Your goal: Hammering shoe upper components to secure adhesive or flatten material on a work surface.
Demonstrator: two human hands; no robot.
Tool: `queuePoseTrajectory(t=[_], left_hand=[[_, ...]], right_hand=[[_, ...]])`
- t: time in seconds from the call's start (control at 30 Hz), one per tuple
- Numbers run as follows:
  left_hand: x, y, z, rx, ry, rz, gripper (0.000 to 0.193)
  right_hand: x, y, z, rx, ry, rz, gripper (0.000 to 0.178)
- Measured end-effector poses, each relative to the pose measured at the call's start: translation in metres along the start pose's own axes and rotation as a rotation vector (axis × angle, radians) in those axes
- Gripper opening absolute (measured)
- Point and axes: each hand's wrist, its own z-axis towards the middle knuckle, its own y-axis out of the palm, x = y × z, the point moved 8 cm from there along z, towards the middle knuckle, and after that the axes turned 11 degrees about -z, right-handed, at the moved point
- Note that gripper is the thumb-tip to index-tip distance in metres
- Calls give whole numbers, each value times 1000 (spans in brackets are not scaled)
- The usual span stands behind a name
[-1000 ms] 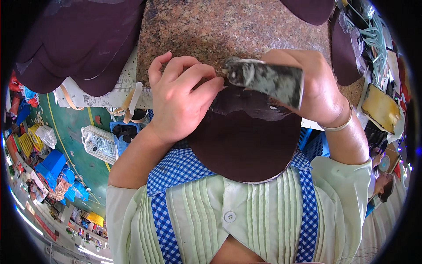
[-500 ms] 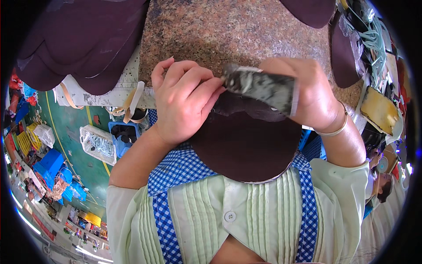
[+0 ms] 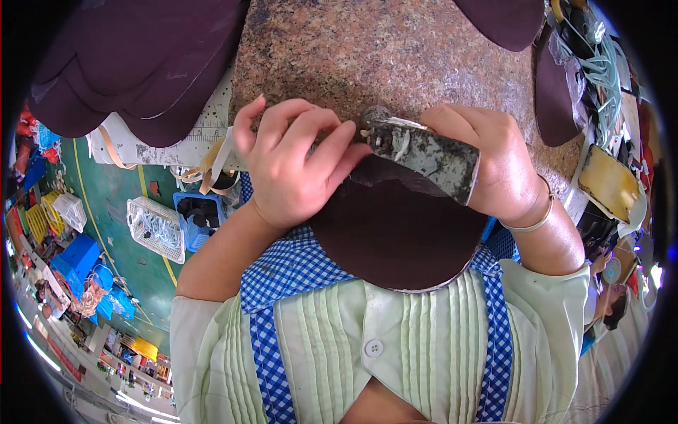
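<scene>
Closer to the person's chest than half a second ago, the right hand (image 3: 498,162) has brought the broad end of a scuffed grey-black tool (image 3: 424,159) lower, and the thumb and forefinger of the left hand (image 3: 293,166) have parted slightly. Closed around that broad end, the right grip holds the tool slantwise; its narrower, rounded end points at the left fingertips, just beside them. Half curled, the left grip lies at the upper left of a dark brown piece (image 3: 395,244); I cannot tell whether it pinches anything. That piece reaches past the near edge of the speckled stone counter (image 3: 381,63), its rounded end toward the chest; whether the tool touches it is unclear. At the counter's far left corner lies a stack of similar pieces (image 3: 141,63), partly over a white ruled strip (image 3: 201,134). Another brown sheet (image 3: 503,21) lies by the far right corner.
</scene>
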Motion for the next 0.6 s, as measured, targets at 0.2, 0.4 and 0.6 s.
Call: queuePoseTrajectory(t=[0.2,0.4,0.6], left_hand=[[1,4,-8,8,-18,-50,19],[7,6,-7,4,13,-50,19],[28,9,-6,-92,92,80,7]], right_hand=[[3,-4,-6,62,23,13,28],[3,-3,-3,30,33,-9,26],[-5,-5,-1,1,13,-24,27]])
